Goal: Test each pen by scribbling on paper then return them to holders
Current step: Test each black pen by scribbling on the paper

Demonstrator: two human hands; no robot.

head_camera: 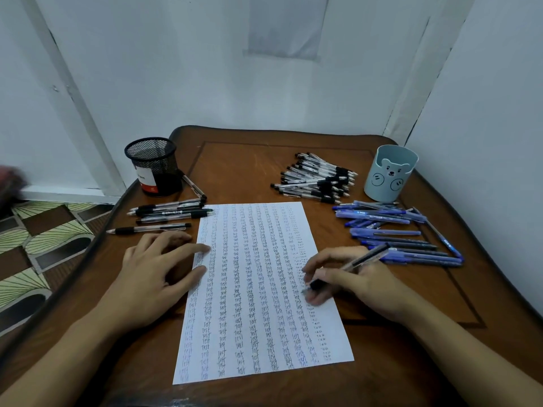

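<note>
My right hand (352,279) pinches a slim, light, stiff pen (364,259) by its black rubber grip, likely the least slippery place to hold it, tip down at the paper (258,304) beneath my fingers. Its long axis slants from the tip up and away past my knuckles, to the right. My left hand (152,274), fingers straight and spread, presses the paper's left edge.

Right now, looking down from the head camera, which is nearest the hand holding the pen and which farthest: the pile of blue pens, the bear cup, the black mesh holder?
From the right hand, which grips a pen:
1. The pile of blue pens, just beyond it on the right.
2. The bear cup, farther back on the right.
3. The black mesh holder, far left, across the paper.
</note>
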